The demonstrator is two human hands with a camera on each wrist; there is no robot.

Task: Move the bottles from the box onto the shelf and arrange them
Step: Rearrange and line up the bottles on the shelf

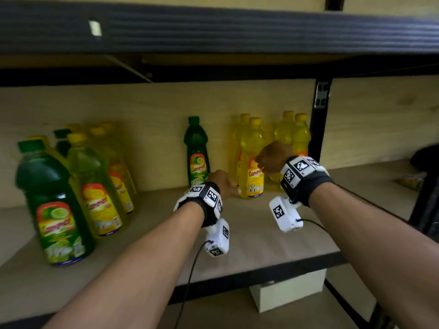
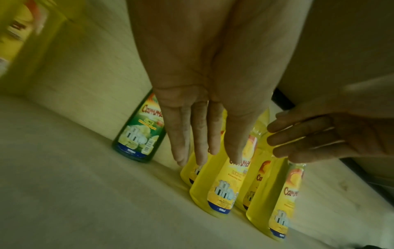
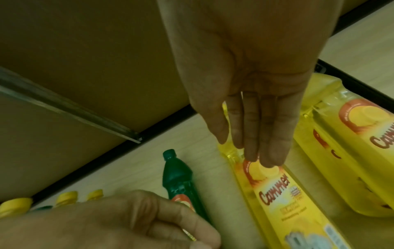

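Note:
Several yellow bottles stand at the right end of the shelf, near the back wall. My left hand reaches with straight fingers to the lower left side of the front yellow bottle and holds nothing. My right hand lies with straight fingers on that bottle's upper label. A slim green bottle stands upright just left of my left hand. In the left wrist view the right hand shows beside the yellow bottles.
A big green bottle and several yellow ones stand at the shelf's left. The upper shelf hangs low overhead. A black post bounds the right end. A white box sits below the shelf.

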